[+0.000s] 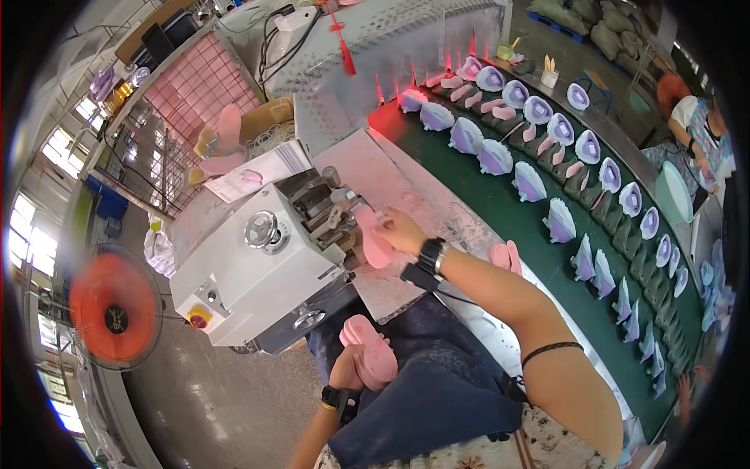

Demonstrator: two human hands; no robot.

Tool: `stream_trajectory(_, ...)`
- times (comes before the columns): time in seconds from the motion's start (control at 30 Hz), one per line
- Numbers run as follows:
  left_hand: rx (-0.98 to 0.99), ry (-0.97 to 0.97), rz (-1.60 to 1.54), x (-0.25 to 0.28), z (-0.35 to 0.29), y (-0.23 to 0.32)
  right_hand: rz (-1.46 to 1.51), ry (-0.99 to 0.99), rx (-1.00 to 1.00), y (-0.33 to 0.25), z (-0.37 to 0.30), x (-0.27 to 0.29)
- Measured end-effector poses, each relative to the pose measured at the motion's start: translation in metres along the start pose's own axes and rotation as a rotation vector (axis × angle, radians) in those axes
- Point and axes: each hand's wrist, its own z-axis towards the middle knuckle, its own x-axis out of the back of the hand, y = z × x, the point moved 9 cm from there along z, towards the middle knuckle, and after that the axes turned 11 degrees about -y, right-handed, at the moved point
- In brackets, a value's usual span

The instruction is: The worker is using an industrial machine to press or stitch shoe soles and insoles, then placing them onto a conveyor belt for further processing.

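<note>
My right hand [402, 233] is closed on the edge of a single pink insole [374, 244]. One end of that insole is up against the metal working head [332, 211] of a light grey bench machine [248, 262]. Down by my lap, my left hand [348, 369] grips a small stack of pink insoles [373, 361], lying over my dark blue apron [437, 379]. Two more pink insoles [506, 256] rest beside my right forearm, at the edge of the conveyor.
A green conveyor [488, 207] runs along the right, bearing rows of purple-and-white shoe uppers [530, 182] and dark shoe lasts [574, 181]. An orange fan [113, 309] stands at left. Pink dust covers the metal table [414, 187]. Another person [695, 129] works at far right.
</note>
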Motion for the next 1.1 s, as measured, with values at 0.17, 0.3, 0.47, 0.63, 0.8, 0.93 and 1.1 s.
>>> stream_trajectory(0.17, -0.025, -0.063, 0.1, 0.004, -0.009, -0.001, -0.057, 0.026, -0.194, -0.014, 0.021, 0.003)
stream_trajectory(0.3, -0.052, -0.078, 0.14, 0.005, -0.016, 0.002, -0.914, 0.274, 0.178, -0.092, -0.002, 0.023)
stream_trajectory(0.47, -0.05, -0.058, 0.169, 0.005, -0.02, 0.005, -0.702, 0.303, -0.017, -0.045, 0.035, 0.032)
stream_trajectory(0.63, -0.07, 0.072, 0.299, 0.015, -0.034, 0.012, -0.177, 0.295, -0.176, 0.0, 0.081, 0.023)
stream_trajectory(0.8, 0.003, 0.114, 0.268, 0.022, -0.018, 0.007, -0.138, 0.536, 0.075, -0.029, 0.047, 0.106)
stream_trajectory(0.93, 0.207, 0.139, 0.156, 0.059, -0.007, -0.015, 0.166, 0.497, 0.031, -0.052, -0.074, 0.193)
stream_trajectory(1.1, 0.115, 0.046, 0.25, -0.003, 0.032, -0.03, 0.036, 0.933, -0.139, 0.036, -0.262, 0.372)
